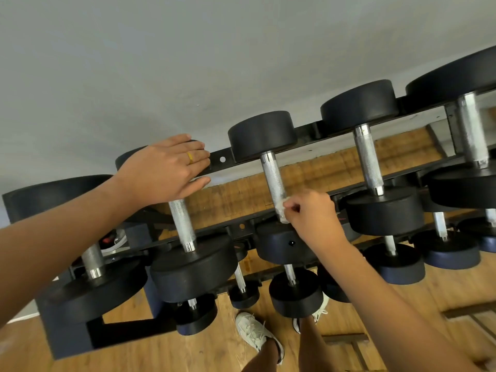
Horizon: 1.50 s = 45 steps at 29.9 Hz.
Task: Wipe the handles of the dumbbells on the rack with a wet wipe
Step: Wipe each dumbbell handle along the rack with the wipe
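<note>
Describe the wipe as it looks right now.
The wipe is a small, thin, whitish piece, crumpled and slightly see-through. The right hand pinches it against the near end of a knurled steel handle on the top row. It wraps part of the bar, and the fingers hide some of it.

Gold ring, white sneakers (bare forearms)

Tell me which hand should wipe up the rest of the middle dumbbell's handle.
Right. The right hand pinches the wet wipe against the handle at its lower end; the left hand lies flat on the neighbouring dumbbell head, holding nothing.
</note>
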### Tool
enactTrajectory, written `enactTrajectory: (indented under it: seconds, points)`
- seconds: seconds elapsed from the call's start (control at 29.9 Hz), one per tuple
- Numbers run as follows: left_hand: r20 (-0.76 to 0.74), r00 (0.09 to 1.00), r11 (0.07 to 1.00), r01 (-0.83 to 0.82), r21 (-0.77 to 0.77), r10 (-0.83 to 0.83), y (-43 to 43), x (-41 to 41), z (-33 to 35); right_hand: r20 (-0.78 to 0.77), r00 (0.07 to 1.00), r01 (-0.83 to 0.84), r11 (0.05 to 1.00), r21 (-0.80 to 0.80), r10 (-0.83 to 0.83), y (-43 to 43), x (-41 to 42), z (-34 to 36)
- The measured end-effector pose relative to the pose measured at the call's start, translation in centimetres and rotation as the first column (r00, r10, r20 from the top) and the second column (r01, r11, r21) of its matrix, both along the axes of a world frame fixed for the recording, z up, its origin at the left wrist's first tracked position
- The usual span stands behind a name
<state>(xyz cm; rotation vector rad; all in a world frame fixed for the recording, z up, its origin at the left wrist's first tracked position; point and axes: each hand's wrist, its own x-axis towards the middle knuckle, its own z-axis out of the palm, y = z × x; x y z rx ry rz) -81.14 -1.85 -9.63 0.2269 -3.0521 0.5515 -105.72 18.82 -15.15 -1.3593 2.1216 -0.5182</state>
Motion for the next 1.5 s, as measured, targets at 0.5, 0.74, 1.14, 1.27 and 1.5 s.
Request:
enactTrajectory:
  seconds: [0.5,0.74,1.14,1.27,1.5]
  points:
    - [0.014,1.0,0.999,-0.027,0.037,0.027,0.2,0.0,0.2,0.123,0.992,0.013,0.999,0.037,-0.017,0.1,-1.2,0.7]
    - [0.057,0.997,0.996,-0.05,0.072,0.046,0.1,-0.1,0.3,0.013,0.994,0.11,0.937,-0.332,-0.113,-5.2,0.4,1.6]
    - [0.035,0.999,0.997,-0.042,0.067,0.04,0.1,0.1,0.2,-0.223,0.971,-0.149,0.951,-0.27,0.089,-2.6,0.9,-0.4]
    - [0.035,0.999,0.996,-0.037,0.08,0.034,0.1,0.0,0.3,-0.284,0.953,-0.187,0.946,-0.264,0.109,-4.3,0.8,0.2]
    - [-0.015,0.999,0.997,-0.041,0.068,0.042,0.3,0.2,0.1,-0.334,0.927,-0.265,0.93,-0.254,0.173,-5.6,0.1,0.8]
